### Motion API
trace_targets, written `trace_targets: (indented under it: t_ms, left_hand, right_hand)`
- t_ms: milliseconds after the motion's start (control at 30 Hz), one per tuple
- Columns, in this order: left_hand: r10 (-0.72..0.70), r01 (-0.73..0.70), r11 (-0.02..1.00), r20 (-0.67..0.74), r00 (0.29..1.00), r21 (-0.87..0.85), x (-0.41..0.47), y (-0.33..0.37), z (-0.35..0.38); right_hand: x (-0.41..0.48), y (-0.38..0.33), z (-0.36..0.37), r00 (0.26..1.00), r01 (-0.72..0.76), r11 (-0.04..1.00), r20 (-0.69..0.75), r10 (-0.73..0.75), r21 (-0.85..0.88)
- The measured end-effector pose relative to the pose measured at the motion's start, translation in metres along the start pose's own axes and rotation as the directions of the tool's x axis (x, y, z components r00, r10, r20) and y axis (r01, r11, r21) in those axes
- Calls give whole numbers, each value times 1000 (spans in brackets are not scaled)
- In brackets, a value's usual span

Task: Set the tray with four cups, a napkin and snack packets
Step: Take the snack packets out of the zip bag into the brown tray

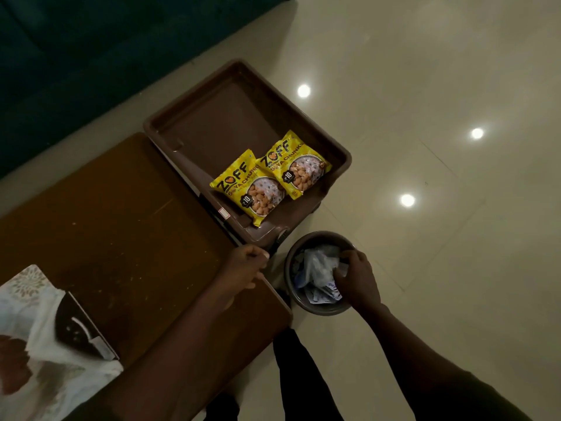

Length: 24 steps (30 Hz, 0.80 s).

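Right hand (358, 278) in bin (291, 299), beside tray (194, 165).

A home living room, dim, glossy cream floor tiles (425, 86) mirroring ceiling lights at 2 o'clock, dark teal sofa (76, 56) at 10 o'clock, brown wooden table (121, 223) at 8 o'clock

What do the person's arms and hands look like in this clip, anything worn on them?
Both arms are bare as far as the frame shows, with no sleeves in view. The left hand and right hand wear no gloves, and I can make out no rings, watch or bracelets, though the dim light could hide small items. Dark trousers show below.
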State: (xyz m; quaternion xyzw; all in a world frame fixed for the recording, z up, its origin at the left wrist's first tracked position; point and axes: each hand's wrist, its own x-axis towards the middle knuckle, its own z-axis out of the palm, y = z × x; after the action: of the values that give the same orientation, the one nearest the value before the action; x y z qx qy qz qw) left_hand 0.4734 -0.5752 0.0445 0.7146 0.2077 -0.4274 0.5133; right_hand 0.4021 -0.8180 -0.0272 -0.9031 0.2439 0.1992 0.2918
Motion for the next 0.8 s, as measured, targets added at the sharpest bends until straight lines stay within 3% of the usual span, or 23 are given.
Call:
trace_targets:
  t_ms: [200,333,567,700,800]
  left_hand:
    - [1,-3,999,-37,999,-42,-6,-14,-17]
    - [2,-7,998,-72,997,-62,-12,-29,-31]
    - [37,-49,993,-112,993,-107,-29,-37,-48]
    - [74,-94,986,-141,987,-139,-45,-38,-62]
    - [121,-155,971,-188,975,-180,-59,-39,-75]
  right_hand:
    - [-1,-14,8,998,52,998,-35,-50,39]
    - [-5,-32,11,974,183,983,-139,-178,30]
    - [-8,-87,-7,887,366,931,-307,-345,12]
    - [-17,-125,-16,784,544,839,-346,-515,-16]
    - [-19,-154,-19,744,596,803,-360,-562,-23]
